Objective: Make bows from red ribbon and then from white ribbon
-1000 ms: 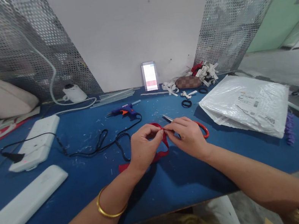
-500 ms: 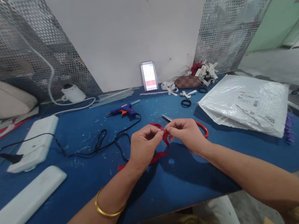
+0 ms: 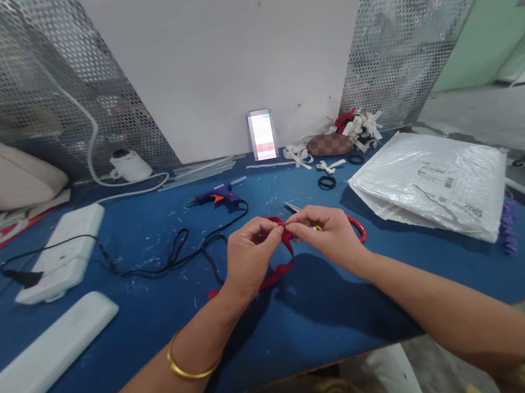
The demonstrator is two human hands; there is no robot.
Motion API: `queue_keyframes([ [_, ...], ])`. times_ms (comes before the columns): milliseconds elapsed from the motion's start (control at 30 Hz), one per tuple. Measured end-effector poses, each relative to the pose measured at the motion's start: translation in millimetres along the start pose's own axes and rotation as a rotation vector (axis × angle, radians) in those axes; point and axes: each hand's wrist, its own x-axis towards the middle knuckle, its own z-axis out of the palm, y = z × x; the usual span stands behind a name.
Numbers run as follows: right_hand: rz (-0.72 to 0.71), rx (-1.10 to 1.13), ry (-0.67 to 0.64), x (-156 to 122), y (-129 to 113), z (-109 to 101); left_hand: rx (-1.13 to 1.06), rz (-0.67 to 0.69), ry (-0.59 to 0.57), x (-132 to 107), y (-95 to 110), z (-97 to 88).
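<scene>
Table: blue-topped table (image 3: 315, 322), flecked with tiny white scraps, a perforated metal screen behind its back edge.
White slab: a long white slab (image 3: 24, 371) lies slantwise at the front left corner.
Power block: a white power block (image 3: 70, 244) sits behind it along the left edge, with a black plug set in its near end.
Black cable: the black cable (image 3: 172, 258) runs from that plug across the middle and loops just left of the hands.
Glue gun: a blue glue gun (image 3: 219, 195) lies on its side towards the back edge, orange trigger showing.
Left hand: the left hand (image 3: 248, 260) is curled tight, thumb and forefinger pinched on the ribbon, a gold bangle (image 3: 186, 370) further down the forearm.
Red ribbon: the red ribbon (image 3: 289, 244) is held up between both hands over the middle of the table; its fold is nipped at the fingertips and its loose tail trails down to the cloth under the left wrist.
Right hand: the right hand (image 3: 333, 235) is closed too, its fingertips meeting the left's and gripping the same fold.
Scissors: red-handled scissors (image 3: 361, 228) lie flat just behind the right hand, partly hidden by it.
Hair ties: two black hair ties (image 3: 326, 182) rest farther back, near white bows (image 3: 298, 153).
Plastic bag: a white plastic bag (image 3: 435, 183) with printed labels lies along the right edge.
</scene>
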Motion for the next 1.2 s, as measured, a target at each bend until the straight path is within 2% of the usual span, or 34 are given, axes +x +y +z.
queue_keyframes([
  [133, -0.275, -0.377, 0.013, -1, 3, -3, 0.121, 0.098, -0.014, -1, 1, 0.4],
  [233, -0.403, -0.576, -0.015, -1, 7, -3, 0.155, 0.126, -0.017, -1, -2, 0.1],
  [300, -0.440, -0.638, 0.001, -1, 8, -1, 0.138, 0.114, -0.032, -1, -4, 0.0],
  [367, -0.409, -0.608, 0.039, -2, 8, 1, 0.089, 0.085, -0.050, 0, -5, 0.4],
  [567, -0.175, -0.315, 0.088, -4, 7, 5, -0.057, -0.060, -0.048, 0, -3, 2.9],
  [633, -0.184, -0.328, 0.090, -4, 8, 6, -0.092, -0.090, -0.051, 0, -4, 3.1],
  [767, -0.333, -0.492, 0.095, -5, 12, 8, -0.116, -0.117, -0.050, 1, -5, 2.9],
  [833, -0.350, -0.516, 0.095, -4, 15, 6, -0.112, -0.121, -0.046, 0, -4, 2.9],
  [900, -0.329, -0.513, 0.121, 1, 18, 1, -0.118, -0.125, -0.040, 0, -3, 3.0],
  [1033, -0.204, -0.460, 0.334, 12, 16, -14, -0.120, -0.120, -0.018, -1, 0, 3.2],
  [1067, -0.203, -0.442, 0.351, 13, 14, -16, -0.118, -0.120, -0.009, -1, 0, 3.3],
  [1200, -0.242, -0.403, 0.205, 10, 7, -13, -0.157, -0.142, 0.026, 2, -3, 3.6],
])
